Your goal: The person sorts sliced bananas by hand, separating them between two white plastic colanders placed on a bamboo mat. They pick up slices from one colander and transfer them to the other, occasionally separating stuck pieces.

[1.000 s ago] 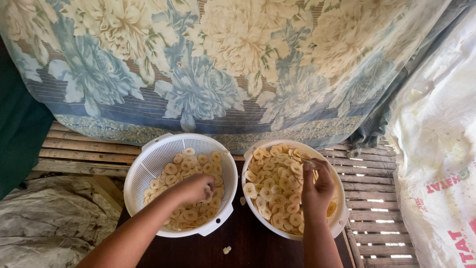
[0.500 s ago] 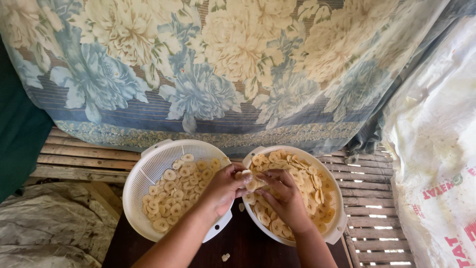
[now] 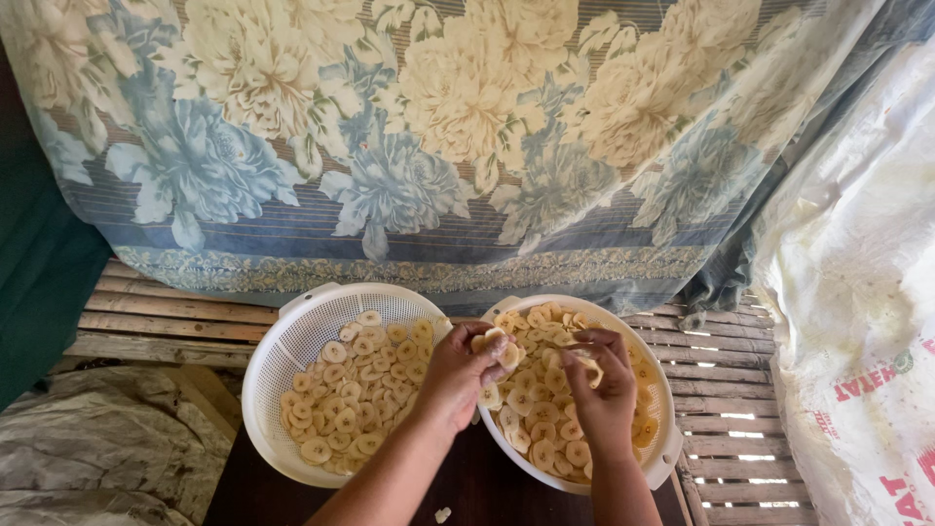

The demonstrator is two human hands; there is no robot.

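Note:
Two white perforated baskets sit side by side, the left basket (image 3: pixel 278 356) and the right basket (image 3: pixel 662 458). Both hold many pale round banana slices (image 3: pixel 355 390). My left hand (image 3: pixel 466 368) reaches across from the left basket to the near-left rim of the right one and is closed on a few slices (image 3: pixel 497 349). My right hand (image 3: pixel 599 385) hovers over the right basket's slices, fingers pinched on a thin slice.
A blue and cream floral cloth (image 3: pixel 438 136) hangs behind the baskets. Slatted wooden boards (image 3: pixel 156 312) run left and right. A white printed sack (image 3: pixel 857 292) stands at the right. Crumpled grey plastic (image 3: pixel 97 448) lies at the lower left. One slice (image 3: pixel 443 513) lies on the dark surface.
My left hand moved from the left basket across to the right basket's rim with slices. My right hand shifted left toward it, over the middle of the right basket.

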